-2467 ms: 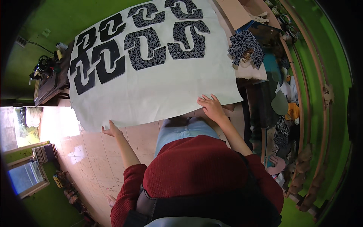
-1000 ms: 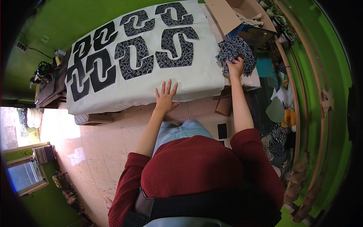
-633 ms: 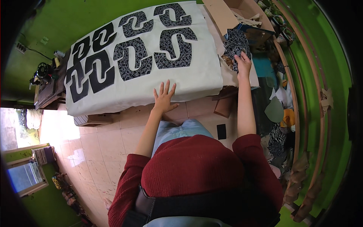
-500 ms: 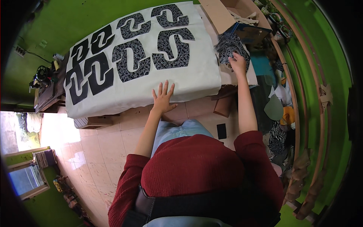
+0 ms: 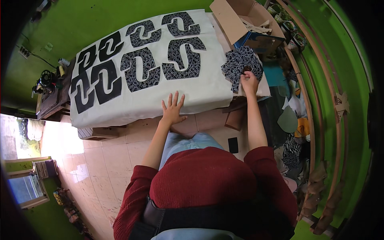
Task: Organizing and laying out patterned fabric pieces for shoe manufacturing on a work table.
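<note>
My left hand (image 5: 172,111) lies spread on the near edge of the white sheet (image 5: 140,106) covering the table, holding nothing. On that sheet, dark S-shaped fabric pieces (image 5: 182,66) with a pale branching pattern sit in two rows; those at the left look plainer and darker. My right hand (image 5: 250,83) is at the table's right end, its fingers pinched on a patterned fabric piece (image 5: 240,60) that is bunched or fanned out. A small dark brown patch shows at the fingertips; I cannot make out what it is.
An open cardboard box (image 5: 260,22) with scraps inside stands behind my right hand. A sewing machine (image 5: 47,78) is on a dark table at the far left. Fabric scraps (image 5: 290,120) are heaped at the right, and a black flat object (image 5: 233,145) lies on the tiled floor.
The patterned fabric at my right hand has spread wider toward the left, and that hand has come slightly nearer me. My left hand stays flat on the white sheet.
</note>
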Tool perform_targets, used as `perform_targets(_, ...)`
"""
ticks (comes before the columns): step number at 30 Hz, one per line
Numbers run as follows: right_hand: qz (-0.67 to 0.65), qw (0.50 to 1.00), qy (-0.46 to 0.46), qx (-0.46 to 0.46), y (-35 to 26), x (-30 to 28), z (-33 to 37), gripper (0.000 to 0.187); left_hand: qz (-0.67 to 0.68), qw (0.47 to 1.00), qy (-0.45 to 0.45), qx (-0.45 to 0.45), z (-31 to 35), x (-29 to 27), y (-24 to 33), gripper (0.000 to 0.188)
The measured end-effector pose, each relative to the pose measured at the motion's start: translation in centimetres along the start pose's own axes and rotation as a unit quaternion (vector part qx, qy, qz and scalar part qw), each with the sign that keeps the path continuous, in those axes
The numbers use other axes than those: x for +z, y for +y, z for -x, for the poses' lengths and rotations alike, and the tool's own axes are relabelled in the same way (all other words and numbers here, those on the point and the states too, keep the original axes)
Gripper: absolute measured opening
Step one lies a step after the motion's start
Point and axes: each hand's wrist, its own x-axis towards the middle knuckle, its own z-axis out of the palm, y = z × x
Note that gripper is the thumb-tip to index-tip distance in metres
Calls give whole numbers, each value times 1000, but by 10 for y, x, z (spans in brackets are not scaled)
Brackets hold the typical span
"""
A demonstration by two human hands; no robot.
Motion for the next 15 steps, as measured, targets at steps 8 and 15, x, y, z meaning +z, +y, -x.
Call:
perform_targets(8, 84, 987, 79, -108, -1, -2, -50, 51, -14, 999, -30, -8, -3, -9, 1, 100)
perform_targets(15, 187, 980, -14, 65, -12, -5, -69, 64, 32, 996, -77, 14, -16, -39, -2, 77)
